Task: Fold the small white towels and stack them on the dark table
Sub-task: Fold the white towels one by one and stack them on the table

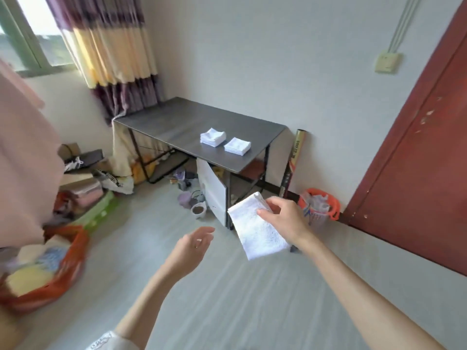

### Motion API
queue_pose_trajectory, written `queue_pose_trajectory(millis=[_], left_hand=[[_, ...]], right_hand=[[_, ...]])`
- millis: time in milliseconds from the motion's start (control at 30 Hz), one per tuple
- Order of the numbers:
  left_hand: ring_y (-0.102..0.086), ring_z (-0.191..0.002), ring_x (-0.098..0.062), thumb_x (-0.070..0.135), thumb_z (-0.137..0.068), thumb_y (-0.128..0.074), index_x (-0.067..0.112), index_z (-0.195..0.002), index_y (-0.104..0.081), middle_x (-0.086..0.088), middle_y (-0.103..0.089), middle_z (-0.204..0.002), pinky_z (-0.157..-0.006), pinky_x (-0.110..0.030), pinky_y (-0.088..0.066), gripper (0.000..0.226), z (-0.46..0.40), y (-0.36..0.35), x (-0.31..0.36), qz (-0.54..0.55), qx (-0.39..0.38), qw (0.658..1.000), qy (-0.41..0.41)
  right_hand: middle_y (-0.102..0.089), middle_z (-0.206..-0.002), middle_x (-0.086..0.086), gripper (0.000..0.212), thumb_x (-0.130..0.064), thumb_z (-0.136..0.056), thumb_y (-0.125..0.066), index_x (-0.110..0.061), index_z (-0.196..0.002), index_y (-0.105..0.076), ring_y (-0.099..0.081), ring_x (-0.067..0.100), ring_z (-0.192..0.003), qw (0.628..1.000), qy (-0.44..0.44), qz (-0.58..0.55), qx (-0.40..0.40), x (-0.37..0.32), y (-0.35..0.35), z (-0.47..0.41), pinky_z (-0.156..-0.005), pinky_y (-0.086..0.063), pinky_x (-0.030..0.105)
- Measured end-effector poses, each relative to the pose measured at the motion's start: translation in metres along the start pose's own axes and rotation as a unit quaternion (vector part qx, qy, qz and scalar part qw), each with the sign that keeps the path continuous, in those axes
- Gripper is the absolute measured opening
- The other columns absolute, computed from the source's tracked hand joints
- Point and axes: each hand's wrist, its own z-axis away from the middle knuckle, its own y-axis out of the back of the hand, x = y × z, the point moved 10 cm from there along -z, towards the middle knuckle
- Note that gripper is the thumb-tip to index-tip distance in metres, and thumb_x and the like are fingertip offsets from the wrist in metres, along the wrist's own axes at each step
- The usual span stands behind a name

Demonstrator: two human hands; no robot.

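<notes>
The right hand (283,218) pinches a dangling towel (257,231) by one edge; the left hand (192,246) hangs loose, holding nothing. Held so lightly, the towel could slip or unfold.

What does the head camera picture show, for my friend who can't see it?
The right hand holds a white towel up; the left hand is open beside it. Ahead, a dark table carries two stacks of folded towels.
</notes>
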Motion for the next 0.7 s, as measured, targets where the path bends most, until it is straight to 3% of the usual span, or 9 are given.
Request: queue_pose_trajectory(millis=[133,333,533,633,700], left_hand=[[-0.063,-0.094,-0.013,0.023,-0.097,-0.043,0.028,-0.111,-0.057,0.004,-0.065,-0.106,-0.077,-0.026,-0.048,0.021,-0.094,0.046,-0.019,0.005,0.017,1.000,0.012],[-0.063,-0.096,-0.009,0.027,-0.098,-0.041,0.027,-0.114,-0.054,0.002,-0.064,-0.108,-0.085,-0.031,-0.050,0.021,-0.228,0.101,-0.022,0.073,0.014,0.997,0.035],[-0.057,-0.105,-0.007,0.047,-0.091,-0.045,0.022,-0.133,-0.043,0.003,-0.057,-0.122,-0.077,-0.018,-0.047,0.049,-0.362,0.130,-0.038,0.120,-0.008,0.992,0.040],[-0.053,-0.117,-0.010,0.067,-0.079,-0.049,0.025,-0.138,-0.036,0.005,-0.053,-0.131,-0.093,-0.031,-0.046,0.074,-0.436,0.133,-0.043,0.231,-0.058,0.970,0.039],[-0.057,-0.116,-0.016,0.069,-0.076,-0.052,0.025,-0.133,-0.043,0.003,-0.058,-0.129,-0.096,-0.040,-0.046,0.072,-0.489,0.133,-0.039,0.334,-0.105,0.936,0.021]], right_hand=[[-0.065,-0.080,-0.003,0.014,-0.023,-0.084,-0.065,-0.011,-0.089,-0.068,-0.057,0.011,-0.073,0.998,0.038,-0.028,-0.043,-0.029,-0.044,-0.104,-0.064,-0.041,0.022],[-0.066,-0.088,-0.003,0.015,-0.024,-0.085,-0.064,-0.013,-0.095,-0.067,-0.055,0.005,-0.075,0.995,0.057,-0.022,-0.085,-0.063,-0.081,-0.251,-0.064,-0.040,0.014],[-0.063,-0.083,-0.006,0.010,-0.023,-0.086,-0.063,-0.014,-0.091,-0.065,-0.051,0.001,-0.069,0.993,0.067,-0.007,-0.096,-0.089,-0.107,-0.380,-0.062,-0.038,0.011],[-0.063,-0.083,-0.005,0.013,-0.020,-0.086,-0.064,-0.009,-0.093,-0.067,-0.050,0.000,-0.065,0.993,0.055,-0.028,-0.097,-0.095,-0.119,-0.444,-0.062,-0.038,0.010],[-0.062,-0.082,-0.004,0.009,-0.018,-0.086,-0.065,-0.011,-0.091,-0.067,-0.052,0.003,-0.068,0.994,0.034,-0.068,-0.081,-0.090,-0.123,-0.486,-0.063,-0.039,0.010]])
